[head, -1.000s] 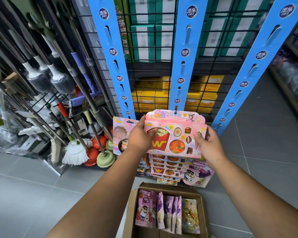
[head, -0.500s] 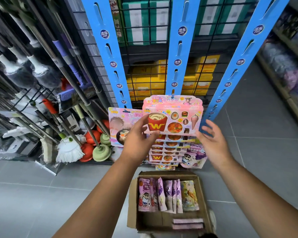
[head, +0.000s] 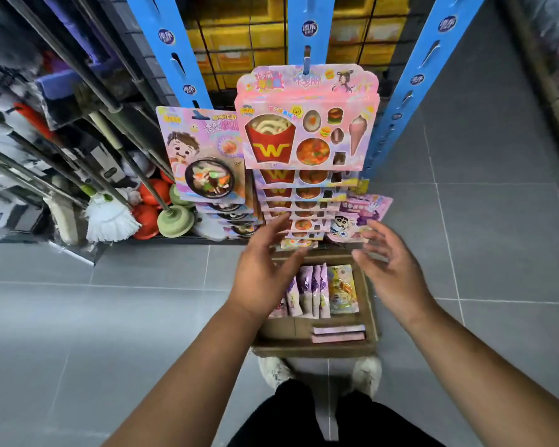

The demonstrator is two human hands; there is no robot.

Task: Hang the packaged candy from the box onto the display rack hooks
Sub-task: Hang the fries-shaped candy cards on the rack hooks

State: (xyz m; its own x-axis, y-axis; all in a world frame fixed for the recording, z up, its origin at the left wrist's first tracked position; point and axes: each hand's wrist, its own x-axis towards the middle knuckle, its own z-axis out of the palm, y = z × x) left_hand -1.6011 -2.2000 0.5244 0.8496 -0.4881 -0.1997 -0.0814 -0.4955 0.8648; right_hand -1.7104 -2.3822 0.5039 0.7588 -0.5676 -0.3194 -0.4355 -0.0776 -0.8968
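Nearest the camera were dark trousers and two pale shoes (head: 367,374) on the grey floor (head: 78,317), their toes against the near wall of the box (head: 313,350). The open cardboard box sat on the floor below the rack. Inside it, purple packets (head: 310,293) stood on edge in a row along the far side, with a yellow packet (head: 342,290) at the right end of the row, and two flat pink packs (head: 338,333) lay in the near right corner.

Both arms reached forward over the box. The left hand (head: 265,269) hung above its left side, palm open and fingers spread, holding nothing. The right hand (head: 391,269) hovered over the right edge, likewise open and empty.

Beyond the hands, on the middle blue strip (head: 309,24), a column of pink candy packs hung one above another, and the top pack (head: 307,124), printed with a red fries carton, hung on a hook free of both hands. On the left strip (head: 162,30) hung a column of noodle packs (head: 204,156), just beside the pink ones. A purple pack (head: 362,214) hung low by the right strip (head: 410,82). Left of the rack stood mops (head: 110,217) and plungers (head: 175,221). Behind the wire grid were yellow boxes (head: 239,37).
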